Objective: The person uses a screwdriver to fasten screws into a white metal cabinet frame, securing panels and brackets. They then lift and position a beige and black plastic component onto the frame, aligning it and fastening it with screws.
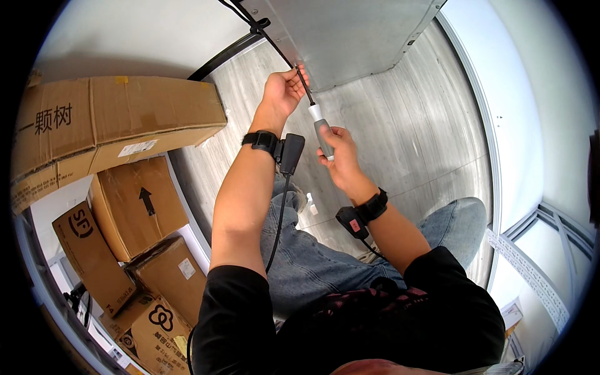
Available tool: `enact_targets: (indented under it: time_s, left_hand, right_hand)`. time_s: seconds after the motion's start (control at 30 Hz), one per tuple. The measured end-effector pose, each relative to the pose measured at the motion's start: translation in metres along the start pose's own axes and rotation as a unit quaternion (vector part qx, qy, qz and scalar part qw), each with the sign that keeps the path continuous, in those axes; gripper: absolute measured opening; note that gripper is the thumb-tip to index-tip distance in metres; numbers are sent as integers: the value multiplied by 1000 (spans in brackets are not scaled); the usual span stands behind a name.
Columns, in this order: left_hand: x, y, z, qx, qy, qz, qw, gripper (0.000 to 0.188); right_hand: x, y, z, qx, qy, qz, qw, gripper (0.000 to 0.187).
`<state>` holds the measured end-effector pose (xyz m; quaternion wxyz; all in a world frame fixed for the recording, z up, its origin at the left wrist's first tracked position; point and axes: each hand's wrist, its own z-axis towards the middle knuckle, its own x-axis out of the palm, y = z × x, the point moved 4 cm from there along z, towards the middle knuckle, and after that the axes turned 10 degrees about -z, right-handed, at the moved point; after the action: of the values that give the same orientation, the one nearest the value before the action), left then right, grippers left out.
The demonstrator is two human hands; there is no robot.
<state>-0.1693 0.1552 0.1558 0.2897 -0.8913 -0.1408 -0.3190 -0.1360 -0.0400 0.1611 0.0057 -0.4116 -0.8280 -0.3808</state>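
Metal cabinet (356, 37), grey and standing at the far side of the floor: work at its left edge looks under way, since a tool reaches there, but fingers cover the contact spot, so how much is done or left cannot be told.

To the left lies the long cardboard box (150, 119), taped. Nearer, below it, are the arrow-marked box (140, 209), the narrow box (94, 250) leaning beside it, and the flower-marked box (159, 334). These look closed; their contents are hidden.

The right hand (339, 150) is wrapped round the grey handle of the screwdriver (321, 130), its shaft pointing away toward the cabinet. The left hand (284, 92) has curled fingers near the tip; whether they pinch anything, I cannot tell.
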Motion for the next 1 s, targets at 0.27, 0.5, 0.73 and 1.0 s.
enact_targets:
  time_s: [0.27, 0.5, 0.73, 1.0]
  left_hand:
    - [3, -1, -2, 3, -6, 7, 1000, 21]
    - [1, -1, -1, 1, -9, 3, 1000, 21]
    - [2, -1, 0, 8, -17, 6, 1000, 19]
    - [1, 0, 3, 10, -9, -16, 1000, 19]
  right_hand:
    - [0, -1, -2, 50, 55, 23, 997, 36]
    - [-3, -2, 0, 36, 90, 36, 995, 44]
    - [-6, -5, 5, 62, 174, 40, 982, 39]
    - [-9, -9, 8, 63, 137, 69, 986, 40]
